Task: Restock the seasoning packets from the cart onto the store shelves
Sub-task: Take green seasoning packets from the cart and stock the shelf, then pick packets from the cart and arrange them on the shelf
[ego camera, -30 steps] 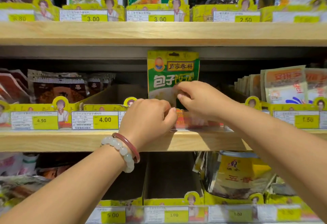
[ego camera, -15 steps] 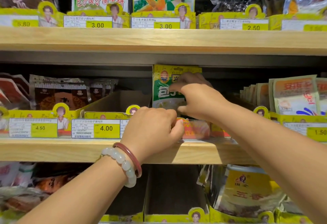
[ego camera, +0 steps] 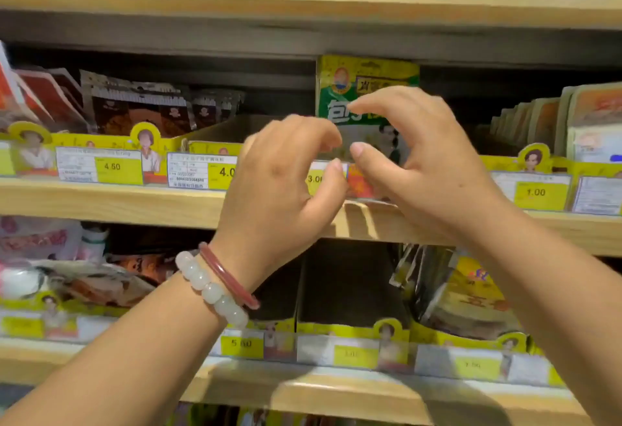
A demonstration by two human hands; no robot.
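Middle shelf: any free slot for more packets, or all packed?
Free: the tray between the dark brown packets and the green-yellow packet. Lower shelf, two dark slots look unfilled. Crowded: orange-white packets far right.

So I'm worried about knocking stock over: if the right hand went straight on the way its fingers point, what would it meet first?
Probably the green and yellow seasoning packet standing on the middle shelf. The right hand hangs in front of it, fingers curved toward it, but depth is unclear from this one view.
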